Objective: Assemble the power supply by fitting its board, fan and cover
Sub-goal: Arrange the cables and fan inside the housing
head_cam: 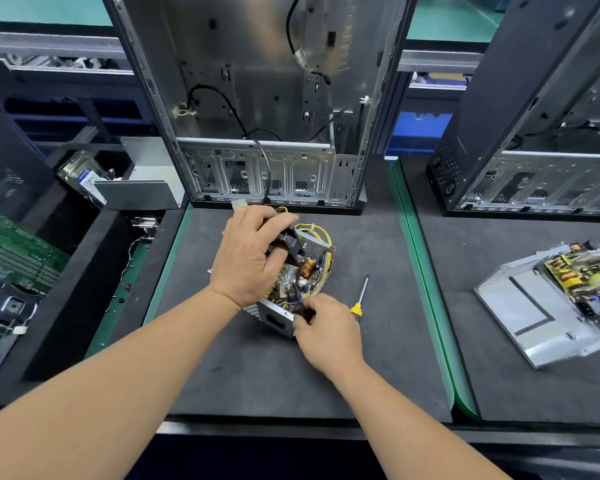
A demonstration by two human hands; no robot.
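Open metal casing holds board; left hand grips fan; right hand pinches wires.

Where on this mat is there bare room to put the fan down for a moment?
Bare mat lies near the front edge, between the two forearms, and left of the power supply up to the green strip. Right of it, the screwdriver takes some room. The back is crowded by the computer case and its cables.
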